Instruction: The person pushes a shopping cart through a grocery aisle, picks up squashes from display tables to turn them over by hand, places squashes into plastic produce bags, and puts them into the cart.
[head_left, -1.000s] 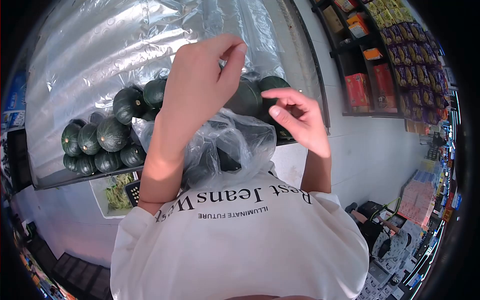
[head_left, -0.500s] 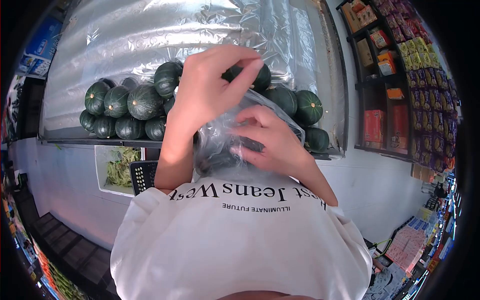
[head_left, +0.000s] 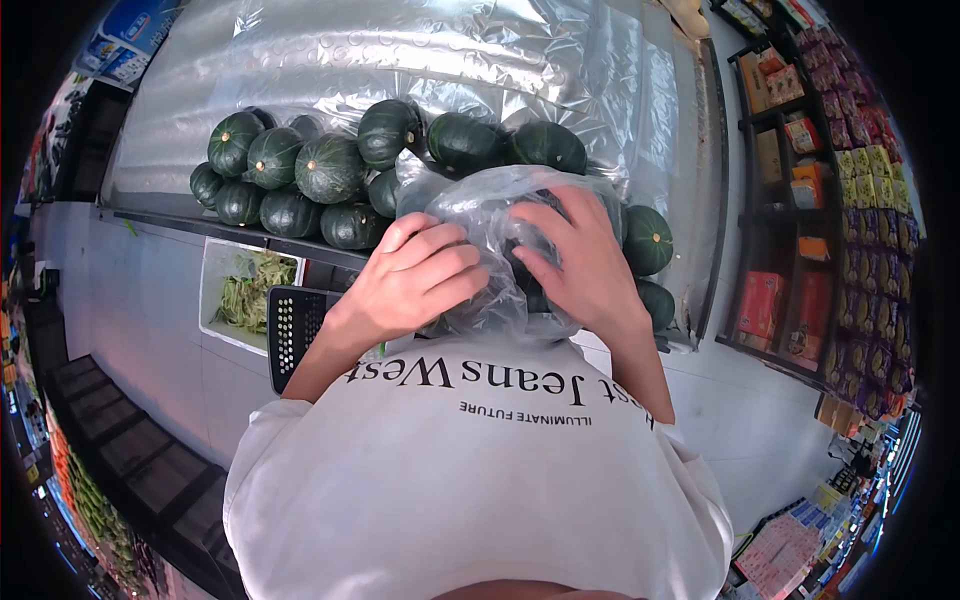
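A clear plastic bag [head_left: 505, 300] bulges against the front of my white shirt, with dark shapes showing through it. On its left side my left hand [head_left: 420, 275] has its fingers curled into the plastic. My right hand [head_left: 580, 250] reaches over the right side, fingers apart and touching the bag; whether the fingertips are inside it, I cannot tell. Just beyond the bag, dark green squashes [head_left: 332, 168] lie piled on the foil-covered stand. Another squash [head_left: 647, 240] rests to the right of my right hand.
The stand's dark front edge [head_left: 240, 232] runs behind the bag. Below it are a white box [head_left: 215, 290] of green trimmings and a black perforated crate [head_left: 285, 335]. At right stands a dark shelf [head_left: 768, 215] with boxes, beside hanging purple packets [head_left: 875, 260].
My left hand has come down from above the bag and closed on its left side. My right hand has moved up and right on the bag. The view has shifted.
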